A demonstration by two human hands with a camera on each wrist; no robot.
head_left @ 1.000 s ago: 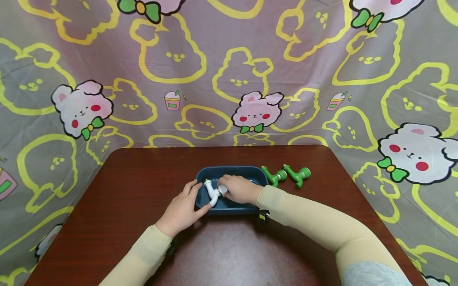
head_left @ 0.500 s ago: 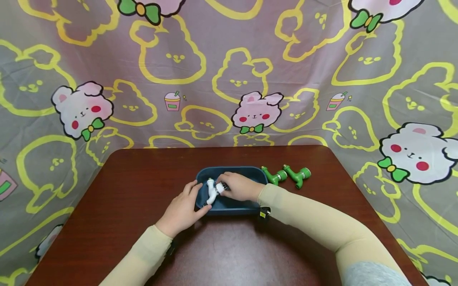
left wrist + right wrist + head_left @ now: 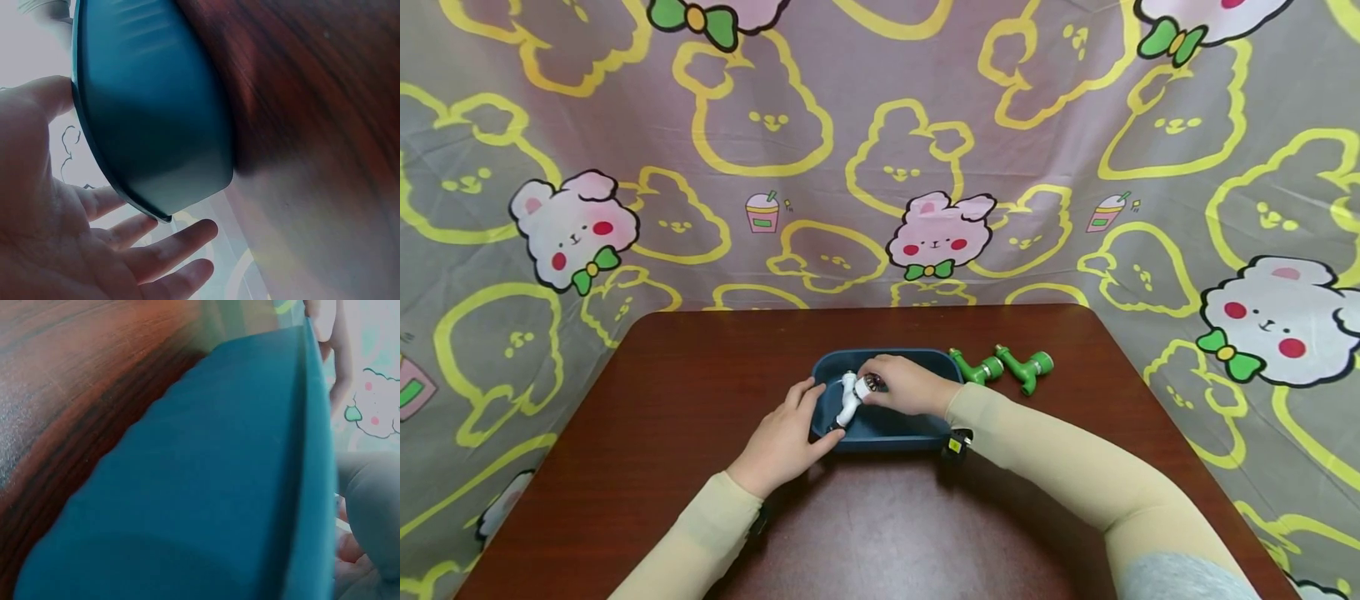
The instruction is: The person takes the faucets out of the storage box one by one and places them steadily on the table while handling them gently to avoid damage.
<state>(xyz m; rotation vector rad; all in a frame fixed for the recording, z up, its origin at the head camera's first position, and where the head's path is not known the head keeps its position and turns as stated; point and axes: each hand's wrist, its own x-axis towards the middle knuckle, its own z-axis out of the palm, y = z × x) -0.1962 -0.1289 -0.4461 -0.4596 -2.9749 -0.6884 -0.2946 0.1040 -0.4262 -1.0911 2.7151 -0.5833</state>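
A white faucet (image 3: pixel 848 403) with a dark-ended knob is tilted over the left part of a blue tray (image 3: pixel 895 444). My right hand (image 3: pixel 912 387) pinches it near the knob, reaching over the tray's front rim. Loosely spread, my left hand (image 3: pixel 782 437) touches the tray's left end. In the left wrist view, the left thumb (image 3: pixel 55 95) meets the rim while the other fingers extend around the end wall. The right wrist view is mostly filled by the tray's side (image 3: pixel 200 469), which hides most of the right hand's grip.
Two green faucets lie on the brown table (image 3: pixel 685 400) just right of the tray, one nearer (image 3: pixel 977 367) and one farther right (image 3: pixel 1026 369). Behind the table hangs a patterned cloth (image 3: pixel 820 100) with cartoon faces.
My right hand has turned the white faucet, bringing the knob's dark end into view and swinging the other end slightly right and up. The left hand and tray stay put.
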